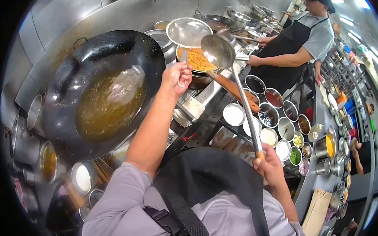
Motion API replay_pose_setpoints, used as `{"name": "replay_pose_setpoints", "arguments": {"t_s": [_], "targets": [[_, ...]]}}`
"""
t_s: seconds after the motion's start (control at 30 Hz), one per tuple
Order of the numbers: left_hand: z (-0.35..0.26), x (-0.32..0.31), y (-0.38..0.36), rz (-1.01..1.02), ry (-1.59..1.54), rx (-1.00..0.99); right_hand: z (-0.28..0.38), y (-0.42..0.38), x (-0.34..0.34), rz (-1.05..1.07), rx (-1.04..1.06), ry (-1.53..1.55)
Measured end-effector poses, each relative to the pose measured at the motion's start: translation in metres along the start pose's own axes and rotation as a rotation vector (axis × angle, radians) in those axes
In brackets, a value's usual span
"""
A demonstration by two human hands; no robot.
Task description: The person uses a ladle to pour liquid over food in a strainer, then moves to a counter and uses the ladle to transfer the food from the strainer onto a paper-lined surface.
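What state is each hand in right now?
Left hand: closed, holding the strainer by its handle.
Right hand: closed, holding the ladle near the handle's end.

Pale grey-lilac shirt [115,205], short sleeves. Black apron [199,166] over it. Wide black webbing strap [187,221], black plastic buckle [164,218] to its left. Plain black band [259,220] at right. Forearms bare.

No readable text, label, brand, number or sign appears anywhere.
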State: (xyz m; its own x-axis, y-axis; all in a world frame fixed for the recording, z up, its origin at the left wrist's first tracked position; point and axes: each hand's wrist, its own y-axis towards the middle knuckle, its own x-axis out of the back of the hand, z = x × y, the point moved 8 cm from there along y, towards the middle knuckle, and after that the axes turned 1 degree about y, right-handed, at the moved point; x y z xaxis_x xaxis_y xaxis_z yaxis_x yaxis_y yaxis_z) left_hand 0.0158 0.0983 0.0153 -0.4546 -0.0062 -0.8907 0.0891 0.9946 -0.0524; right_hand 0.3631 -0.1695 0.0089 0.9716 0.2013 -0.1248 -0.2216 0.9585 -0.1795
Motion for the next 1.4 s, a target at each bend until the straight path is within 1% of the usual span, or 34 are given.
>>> {"name": "replay_pose_setpoints", "arguments": {"t_s": [0.03,0.07,0.1,0.13,0.17,0.2,0.23,0.27,0.3,0.33,0.37,0.43,0.47,0.53,0.57,0.6,0.67,0.73,0.8,0.87,0.93,1.0,1.03,1.07,1.13,1.2,1.27,1.3,1.33,1.37,1.4], "targets": [[0.009,0.006,0.0,-0.023,0.038,0.028,0.017,0.012,-0.009,0.002,0.001,0.081],[0.018,0.014,0.002,-0.048,0.075,0.054,0.036,0.029,-0.017,0.095,0.043,0.2],[0.028,0.026,0.009,-0.07,0.068,0.069,0.059,0.049,-0.017,0.086,0.055,0.141],[0.033,0.038,0.015,-0.081,0.064,0.06,0.086,0.071,-0.025,0.23,0.114,0.246],[0.043,0.051,0.02,-0.111,0.038,0.122,0.116,0.095,-0.031,0.332,0.186,0.262],[0.049,0.058,0.023,-0.139,0.016,0.179,0.145,0.116,-0.04,0.437,0.237,0.35],[0.05,0.06,0.021,-0.162,0.058,0.142,0.161,0.144,-0.04,0.553,0.211,0.437],[0.047,0.059,0.02,-0.171,0.058,0.118,0.183,0.163,-0.049,0.623,0.126,0.487],[0.047,0.058,0.02,-0.158,0.069,0.14,0.199,0.185,-0.057,0.741,0.124,0.515],[0.048,0.058,0.02,-0.146,0.078,0.163,0.211,0.21,-0.061,0.873,0.142,0.528],[0.048,0.058,0.022,-0.132,0.06,0.185,0.221,0.235,-0.063,0.926,0.139,0.518],[0.048,0.058,0.022,-0.167,0.088,0.166,0.231,0.285,-0.063,1.033,0.103,0.484],[0.051,0.059,0.02,-0.197,0.122,0.172,0.23,0.311,-0.054,0.975,0.133,0.46],[0.054,0.058,0.015,-0.248,0.135,0.157,0.246,0.328,-0.05,1.098,0.118,0.339],[0.057,0.058,0.011,-0.272,0.137,0.15,0.252,0.346,-0.04,0.965,0.153,0.219],[0.06,0.058,0.009,-0.298,0.143,0.151,0.269,0.353,-0.039,1.022,0.249,-0.019],[0.071,0.06,0.011,-0.323,0.118,0.152,0.29,0.367,-0.036,0.895,0.363,-0.186],[0.08,0.045,0.012,-0.269,0.139,0.113,0.296,0.368,-0.043,0.905,0.342,-0.179],[0.085,0.033,0.009,-0.29,0.134,0.104,0.295,0.372,-0.039,0.693,0.511,-0.375],[0.087,0.031,0.008,-0.329,0.166,0.075,0.29,0.364,-0.039,0.625,0.651,-0.42],[0.089,0.035,0.009,-0.328,0.164,0.07,0.295,0.363,-0.026,0.276,0.977,-0.519],[0.095,0.032,0.008,-0.317,0.165,0.08,0.308,0.374,-0.015,0.299,0.973,-0.185],[0.097,0.028,0.005,-0.36,0.211,0.087,0.313,0.392,-0.012,0.354,0.909,0.13],[0.099,0.026,0.003,-0.399,0.262,0.096,0.318,0.405,-0.01,0.342,0.907,0.125],[0.109,0.027,0.002,-0.409,0.259,0.125,0.338,0.421,0.008,0.335,1.001,0.38],[0.115,0.024,0.001,-0.467,0.237,0.141,0.356,0.43,0.007,0.319,1.05,0.376],[0.116,0.018,0.001,-0.466,0.218,0.156,0.366,0.441,-0.002,0.456,0.899,0.519],[0.116,0.018,0.003,-0.428,0.183,0.155,0.376,0.444,-0.009,0.277,0.843,0.43],[0.115,0.016,0.005,-0.392,0.148,0.151,0.389,0.483,0.0,0.274,0.842,0.424],[0.114,0.016,0.004,-0.405,0.133,0.161,0.409,0.542,0.0,0.567,0.756,0.488],[0.111,0.014,0.003,-0.404,0.129,0.164,0.415,0.547,-0.012,0.712,0.71,0.522]]}}
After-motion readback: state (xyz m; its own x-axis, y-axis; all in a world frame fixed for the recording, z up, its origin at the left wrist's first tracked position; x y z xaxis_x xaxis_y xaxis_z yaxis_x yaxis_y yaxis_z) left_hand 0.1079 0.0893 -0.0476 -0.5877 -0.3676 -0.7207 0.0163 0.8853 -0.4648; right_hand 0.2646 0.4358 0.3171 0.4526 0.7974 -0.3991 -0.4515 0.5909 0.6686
